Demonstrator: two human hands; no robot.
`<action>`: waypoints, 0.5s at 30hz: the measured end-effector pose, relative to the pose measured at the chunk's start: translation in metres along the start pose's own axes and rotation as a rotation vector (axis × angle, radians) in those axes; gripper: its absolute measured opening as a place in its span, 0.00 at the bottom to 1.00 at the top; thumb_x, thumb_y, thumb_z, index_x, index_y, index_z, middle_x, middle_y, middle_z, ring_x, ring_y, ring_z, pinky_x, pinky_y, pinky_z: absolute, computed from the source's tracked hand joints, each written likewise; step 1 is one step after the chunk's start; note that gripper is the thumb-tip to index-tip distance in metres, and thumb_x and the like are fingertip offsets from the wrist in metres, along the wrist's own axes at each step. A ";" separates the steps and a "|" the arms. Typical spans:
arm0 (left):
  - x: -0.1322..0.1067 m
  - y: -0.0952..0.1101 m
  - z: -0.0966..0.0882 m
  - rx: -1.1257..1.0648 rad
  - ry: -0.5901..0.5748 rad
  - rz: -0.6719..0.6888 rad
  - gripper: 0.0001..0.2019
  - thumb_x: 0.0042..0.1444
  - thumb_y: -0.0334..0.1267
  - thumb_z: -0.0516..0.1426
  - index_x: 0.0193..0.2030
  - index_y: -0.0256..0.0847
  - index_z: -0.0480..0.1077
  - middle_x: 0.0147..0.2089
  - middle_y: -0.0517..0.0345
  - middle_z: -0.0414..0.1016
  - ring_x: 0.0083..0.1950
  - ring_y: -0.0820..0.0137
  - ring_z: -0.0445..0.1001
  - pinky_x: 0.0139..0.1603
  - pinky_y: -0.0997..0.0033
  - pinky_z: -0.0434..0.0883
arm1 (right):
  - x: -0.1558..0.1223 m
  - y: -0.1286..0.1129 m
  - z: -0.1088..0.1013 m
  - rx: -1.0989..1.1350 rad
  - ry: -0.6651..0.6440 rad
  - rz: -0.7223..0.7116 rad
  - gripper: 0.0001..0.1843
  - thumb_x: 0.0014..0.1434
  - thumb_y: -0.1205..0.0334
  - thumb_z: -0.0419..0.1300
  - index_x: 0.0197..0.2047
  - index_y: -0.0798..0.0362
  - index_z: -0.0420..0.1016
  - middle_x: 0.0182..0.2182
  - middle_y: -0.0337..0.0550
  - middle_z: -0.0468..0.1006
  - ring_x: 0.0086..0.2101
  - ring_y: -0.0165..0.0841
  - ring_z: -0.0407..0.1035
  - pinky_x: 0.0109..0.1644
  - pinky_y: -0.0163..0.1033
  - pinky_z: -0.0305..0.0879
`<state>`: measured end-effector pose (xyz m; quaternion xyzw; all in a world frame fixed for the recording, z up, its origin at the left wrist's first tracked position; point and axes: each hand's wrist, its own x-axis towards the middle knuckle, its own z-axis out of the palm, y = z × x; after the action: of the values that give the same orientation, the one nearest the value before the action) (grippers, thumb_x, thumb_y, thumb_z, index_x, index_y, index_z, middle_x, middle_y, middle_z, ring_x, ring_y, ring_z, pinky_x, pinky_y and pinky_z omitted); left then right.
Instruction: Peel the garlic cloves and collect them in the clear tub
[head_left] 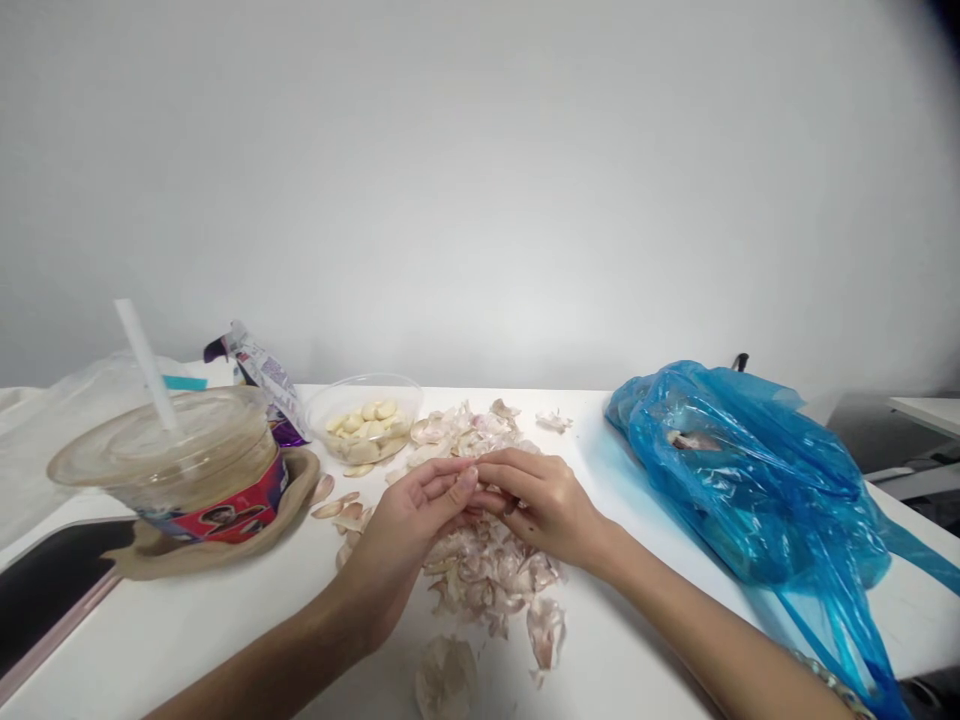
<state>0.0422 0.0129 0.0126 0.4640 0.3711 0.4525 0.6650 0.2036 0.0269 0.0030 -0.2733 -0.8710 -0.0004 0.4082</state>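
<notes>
My left hand [420, 510] and my right hand [536, 500] meet fingertip to fingertip over a heap of garlic skins [480, 575]. Both have their fingers closed in a pinch. Whatever lies between the fingertips is mostly hidden, so I cannot name it. Behind my left hand stands a clear plastic bowl [405, 410] holding peeled garlic cloves [367, 420]. Several unpeeled cloves [330, 508] lie on the table to the left of the heap. One larger piece of papery skin [445, 678] sits near the front.
At left, a lidded plastic cup [225, 515] with a straw [146, 365] stands on a brown holder [161, 560], beside a dark tablet-like device [52, 580]. A purple wrapper [270, 385] is behind it. A blue plastic bag [765, 490] occupies the right side. The wall [480, 200] rises behind the table.
</notes>
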 end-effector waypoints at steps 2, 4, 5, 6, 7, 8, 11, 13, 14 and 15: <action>0.000 0.000 0.000 -0.011 -0.010 0.009 0.10 0.52 0.38 0.56 0.40 0.38 0.69 0.35 0.53 0.77 0.39 0.69 0.74 0.46 0.69 0.68 | 0.000 0.000 0.000 0.000 0.007 0.000 0.11 0.59 0.69 0.51 0.45 0.53 0.67 0.39 0.46 0.74 0.36 0.30 0.69 0.35 0.34 0.68; 0.000 0.000 0.000 -0.028 -0.016 0.011 0.10 0.53 0.39 0.55 0.40 0.39 0.70 0.37 0.52 0.77 0.40 0.67 0.74 0.46 0.68 0.68 | 0.001 0.000 0.000 0.001 0.021 -0.002 0.11 0.59 0.67 0.51 0.45 0.54 0.67 0.40 0.46 0.74 0.36 0.30 0.70 0.35 0.34 0.69; 0.000 0.000 -0.001 -0.035 -0.015 0.013 0.09 0.53 0.39 0.55 0.39 0.39 0.70 0.37 0.52 0.77 0.41 0.66 0.74 0.46 0.68 0.68 | 0.001 0.000 0.000 0.000 0.030 -0.005 0.10 0.59 0.67 0.52 0.45 0.54 0.67 0.40 0.47 0.74 0.36 0.30 0.70 0.35 0.34 0.69; 0.000 -0.001 -0.001 -0.041 -0.014 0.016 0.09 0.53 0.39 0.55 0.39 0.39 0.71 0.38 0.52 0.76 0.41 0.66 0.74 0.46 0.68 0.68 | 0.001 0.000 0.000 0.001 0.037 -0.010 0.10 0.59 0.66 0.52 0.45 0.54 0.67 0.40 0.47 0.74 0.36 0.30 0.70 0.35 0.34 0.69; 0.000 -0.001 -0.002 -0.047 -0.012 0.019 0.09 0.53 0.39 0.55 0.38 0.38 0.71 0.38 0.52 0.76 0.41 0.66 0.73 0.46 0.68 0.68 | 0.001 0.000 0.001 0.003 0.040 -0.014 0.10 0.59 0.66 0.52 0.45 0.54 0.67 0.40 0.47 0.74 0.36 0.30 0.70 0.35 0.34 0.69; 0.000 -0.002 -0.002 -0.052 -0.011 0.020 0.08 0.53 0.38 0.55 0.37 0.38 0.71 0.38 0.52 0.76 0.41 0.66 0.73 0.46 0.68 0.68 | 0.001 0.000 0.001 0.005 0.040 -0.017 0.10 0.59 0.67 0.52 0.45 0.54 0.67 0.40 0.46 0.74 0.36 0.30 0.70 0.35 0.34 0.69; 0.001 -0.003 -0.004 -0.071 -0.004 0.015 0.09 0.53 0.38 0.55 0.38 0.38 0.72 0.38 0.52 0.76 0.41 0.67 0.73 0.47 0.67 0.68 | 0.001 0.000 0.001 0.004 0.033 -0.018 0.10 0.59 0.67 0.52 0.45 0.54 0.67 0.40 0.46 0.74 0.36 0.30 0.70 0.35 0.34 0.69; 0.002 -0.003 -0.004 -0.077 0.001 0.010 0.09 0.52 0.38 0.56 0.38 0.37 0.72 0.38 0.51 0.76 0.40 0.67 0.73 0.47 0.67 0.68 | 0.001 0.000 0.001 -0.001 0.034 -0.017 0.10 0.59 0.67 0.52 0.45 0.54 0.67 0.39 0.47 0.74 0.36 0.30 0.70 0.35 0.34 0.69; 0.002 -0.002 -0.004 -0.076 -0.002 0.011 0.09 0.52 0.39 0.56 0.38 0.37 0.72 0.38 0.51 0.76 0.40 0.67 0.73 0.47 0.67 0.68 | 0.001 0.000 0.001 -0.004 0.035 -0.016 0.10 0.60 0.66 0.52 0.45 0.54 0.67 0.39 0.47 0.74 0.36 0.30 0.70 0.35 0.35 0.70; 0.003 -0.002 -0.003 -0.072 -0.005 0.012 0.09 0.52 0.39 0.56 0.38 0.37 0.72 0.38 0.51 0.76 0.39 0.67 0.73 0.47 0.66 0.68 | 0.001 0.000 0.001 -0.005 0.035 -0.016 0.10 0.60 0.66 0.51 0.45 0.54 0.67 0.39 0.47 0.74 0.36 0.30 0.70 0.35 0.35 0.70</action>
<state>0.0404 0.0160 0.0096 0.4432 0.3499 0.4685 0.6795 0.2024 0.0272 0.0033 -0.2673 -0.8659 -0.0106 0.4227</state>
